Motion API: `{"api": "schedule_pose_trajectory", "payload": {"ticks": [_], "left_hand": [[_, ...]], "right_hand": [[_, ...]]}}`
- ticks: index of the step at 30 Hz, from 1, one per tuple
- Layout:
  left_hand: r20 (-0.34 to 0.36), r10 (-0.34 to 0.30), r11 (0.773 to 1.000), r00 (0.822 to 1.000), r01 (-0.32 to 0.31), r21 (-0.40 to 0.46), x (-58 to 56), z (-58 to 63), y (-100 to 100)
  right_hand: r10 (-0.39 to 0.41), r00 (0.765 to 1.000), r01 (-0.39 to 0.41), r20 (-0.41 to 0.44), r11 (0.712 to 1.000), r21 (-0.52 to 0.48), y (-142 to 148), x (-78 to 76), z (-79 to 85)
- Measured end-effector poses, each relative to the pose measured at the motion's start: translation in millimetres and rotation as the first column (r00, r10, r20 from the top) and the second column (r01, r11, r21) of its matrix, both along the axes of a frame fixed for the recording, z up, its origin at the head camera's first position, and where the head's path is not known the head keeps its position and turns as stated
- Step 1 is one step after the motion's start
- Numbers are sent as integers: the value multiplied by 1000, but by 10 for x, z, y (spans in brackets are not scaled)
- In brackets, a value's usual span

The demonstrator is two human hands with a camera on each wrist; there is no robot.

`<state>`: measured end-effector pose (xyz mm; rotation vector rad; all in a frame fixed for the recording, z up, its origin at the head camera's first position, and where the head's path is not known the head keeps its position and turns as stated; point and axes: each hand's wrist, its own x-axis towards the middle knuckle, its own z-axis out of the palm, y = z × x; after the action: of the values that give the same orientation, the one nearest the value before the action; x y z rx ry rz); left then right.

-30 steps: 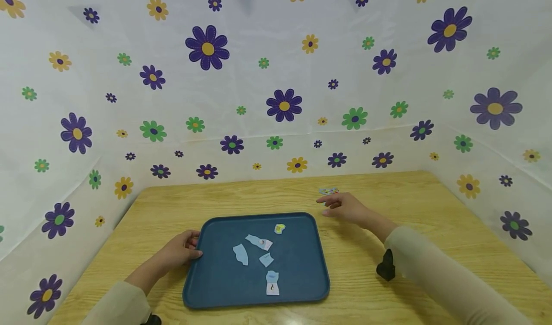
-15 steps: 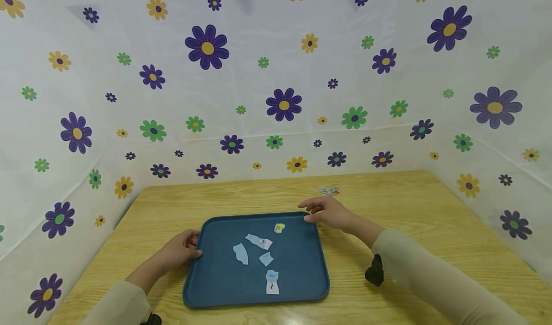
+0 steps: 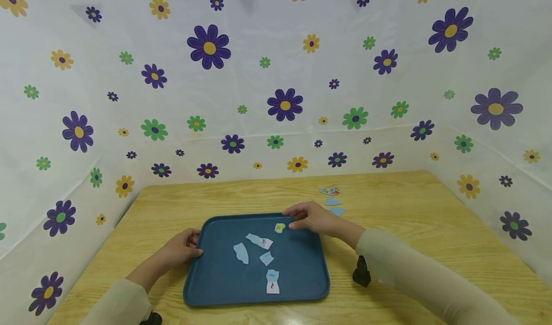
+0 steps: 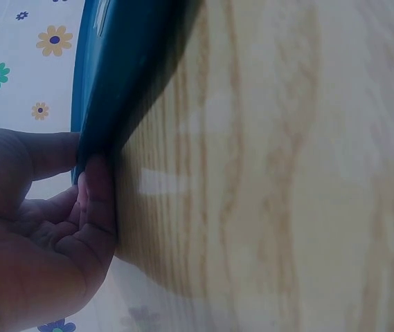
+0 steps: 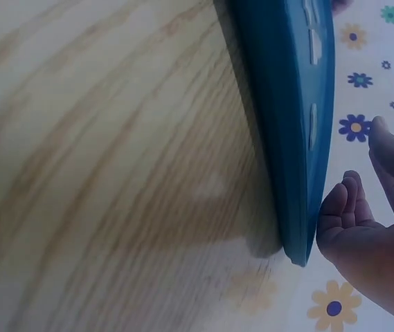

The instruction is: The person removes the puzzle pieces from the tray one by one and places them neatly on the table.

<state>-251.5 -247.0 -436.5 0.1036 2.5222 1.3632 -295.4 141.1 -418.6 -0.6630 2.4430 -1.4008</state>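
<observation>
A dark blue tray (image 3: 297,277) lies on the table, with several small light-blue picture pieces on it. One of them (image 3: 272,283) shows a small dark figure near the front rim. My left hand (image 3: 178,248) grips the tray's left rim; in the left wrist view the thumb and fingers of that hand (image 4: 51,235) pinch the blue edge between them. Over the tray's back right part hovers my right hand (image 3: 314,218), fingers loosely bent and holding nothing. Nearest its thumb is a yellow-printed piece (image 3: 279,227). The right wrist view shows this hand (image 5: 373,232) with thumb and fingers apart.
Behind the tray, to the right, a multicoloured piece (image 3: 329,191) and two light-blue pieces (image 3: 332,201) lie on the wooden table (image 3: 388,200). A white flowered cloth (image 3: 241,157) encloses the table at the back and both sides.
My right hand has moved left from beside the multicoloured piece to above the tray, uncovering two light-blue pieces on the table. The left hand and the tray have stayed put.
</observation>
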Motion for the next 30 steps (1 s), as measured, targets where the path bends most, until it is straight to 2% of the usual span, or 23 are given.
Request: {"api": "schedule_pose_trajectory", "payload": {"ticks": [8,18,25,30], "left_hand": [[-4,-1,1000,1000,1,-7,-7,-14,-3],[-9,2,1000,1000,-2,-14,0,-3,6],[-14,-3,1000,1000,3,-10,1,-10,2],[-20,2,1000,1000,-3,-23,-1,-10,1]], "right_hand": [[-6,1000,6,2,998,69,-148,5,-30],[15,1000,-15,-11,997,72,-233,-26,-107],[-10,999,13,-36,994,105,-266,-42,-164],[-29,997,39,-69,989,141,-307,-17,-144]]}}
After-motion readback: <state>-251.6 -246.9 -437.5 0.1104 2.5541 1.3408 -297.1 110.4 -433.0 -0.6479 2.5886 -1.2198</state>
